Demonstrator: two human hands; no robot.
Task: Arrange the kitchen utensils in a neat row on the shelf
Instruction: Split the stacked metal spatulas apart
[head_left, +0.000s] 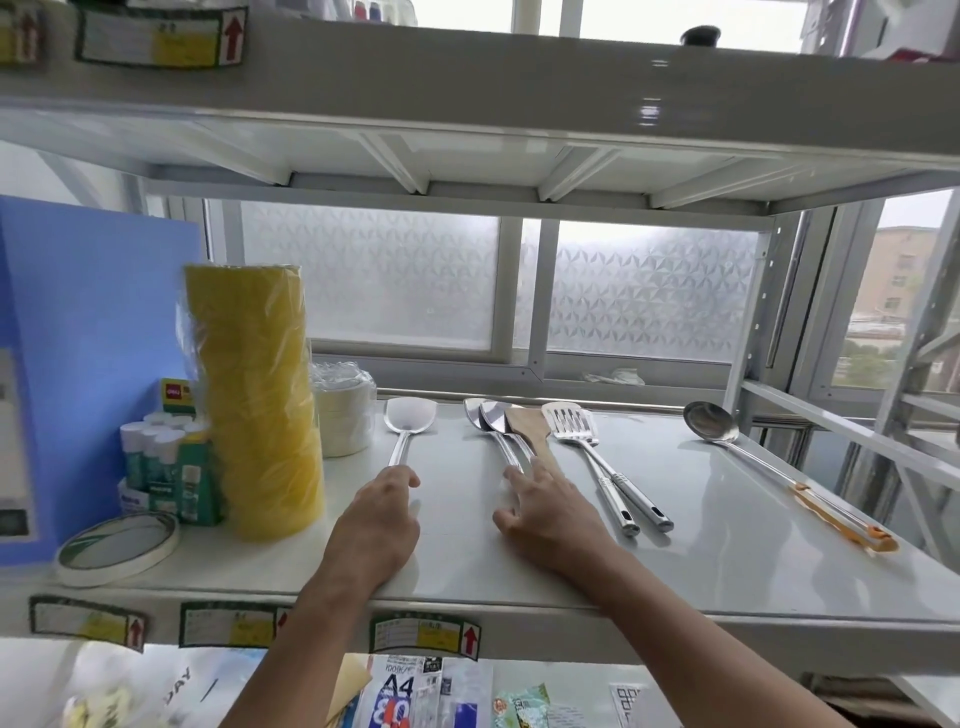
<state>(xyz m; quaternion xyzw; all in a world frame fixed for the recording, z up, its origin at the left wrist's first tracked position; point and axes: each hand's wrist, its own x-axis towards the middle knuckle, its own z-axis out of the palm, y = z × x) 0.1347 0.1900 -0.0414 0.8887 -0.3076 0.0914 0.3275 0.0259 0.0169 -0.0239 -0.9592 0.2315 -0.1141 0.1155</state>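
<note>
On the grey shelf (701, 551) lie several utensils, heads toward the window. My left hand (376, 525) grips the handle of a steel turner (408, 418) at the left. My right hand (545, 512) rests with spread fingers over the handles of two overlapping steel spoons (491, 421) and a wooden spatula (530, 428). Right of these lie two slotted steel spatulas (571, 421), close together. A ladle (709, 421) with an orange-tipped handle lies askew at the far right.
A tall stack of yellow tape rolls (254, 400), white tape rolls (345, 415), glue sticks (156, 457) and a blue folder (88, 332) fill the shelf's left side. A flat tape roll (117, 548) lies at the front left. Another shelf (467, 93) hangs overhead.
</note>
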